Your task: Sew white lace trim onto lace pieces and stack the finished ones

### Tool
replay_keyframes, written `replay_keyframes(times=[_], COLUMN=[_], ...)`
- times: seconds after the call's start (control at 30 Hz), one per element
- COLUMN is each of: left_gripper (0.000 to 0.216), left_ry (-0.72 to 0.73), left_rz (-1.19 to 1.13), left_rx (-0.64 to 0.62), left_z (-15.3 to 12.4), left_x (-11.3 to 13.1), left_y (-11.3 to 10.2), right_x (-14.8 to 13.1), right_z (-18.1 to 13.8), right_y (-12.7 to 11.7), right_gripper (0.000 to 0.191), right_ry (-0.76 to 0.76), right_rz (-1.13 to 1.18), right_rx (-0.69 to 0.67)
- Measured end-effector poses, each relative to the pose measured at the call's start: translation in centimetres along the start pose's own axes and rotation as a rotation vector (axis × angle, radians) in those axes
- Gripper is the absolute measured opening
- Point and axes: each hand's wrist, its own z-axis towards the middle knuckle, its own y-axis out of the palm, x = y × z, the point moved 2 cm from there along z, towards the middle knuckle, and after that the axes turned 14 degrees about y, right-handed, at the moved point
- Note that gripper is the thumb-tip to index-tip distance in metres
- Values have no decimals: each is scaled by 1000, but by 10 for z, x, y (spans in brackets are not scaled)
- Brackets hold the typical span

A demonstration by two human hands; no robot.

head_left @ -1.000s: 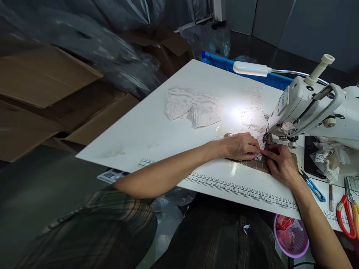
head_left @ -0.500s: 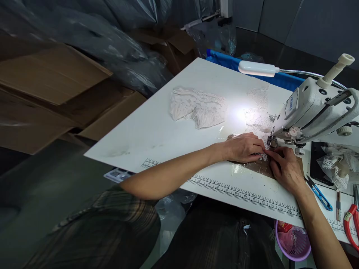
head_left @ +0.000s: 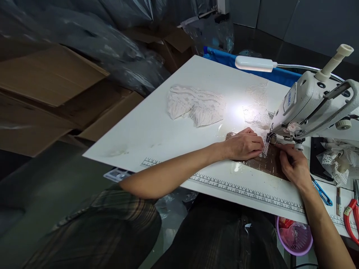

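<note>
A strip of white lace [head_left: 265, 145] runs under the presser foot [head_left: 270, 137] of a white sewing machine [head_left: 304, 102]. My left hand [head_left: 246, 145] rests at the left of this strip, its curled fingers closed on the lace edge. To the right of the foot is my right hand [head_left: 294, 164], its forefinger stretched toward the needle area and its thumb apart; I see nothing held in it. Beneath both hands lies a brown plate [head_left: 265, 166] with shiny tape. More lace [head_left: 255, 114] trails behind the foot.
A gathered lace piece [head_left: 196, 104] lies on the white table [head_left: 134, 138]. A lit lamp [head_left: 255, 63] hangs above. On the right are blue thread snips [head_left: 322, 192], red-handled scissors [head_left: 347, 220] and fabric scraps [head_left: 336, 160]. A purple basket [head_left: 294, 243] stands below the edge.
My right hand has moved right, away from my left fingers and the lace, and its thumb and forefinger have parted. My left hand stays on the lace. The view has shifted slightly.
</note>
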Motion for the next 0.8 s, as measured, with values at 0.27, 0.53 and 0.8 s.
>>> replay_keyframes(times=[0.27, 0.53, 0.8], left_gripper=[18, 19, 22], left_ry=[-143, -42, 45], left_rz=[-182, -180, -40], left_rx=[359, 182, -15], left_z=[1, 2, 0], left_x=[-5, -5, -3], left_y=[-11, -7, -3], right_x=[-11, -12, -13], right_z=[-6, -9, -10], right_y=[5, 5, 4], right_gripper=[39, 37, 36], right_ry=[-265, -308, -317], right_rz=[-157, -201, -230], right_rx=[-143, -181, -185])
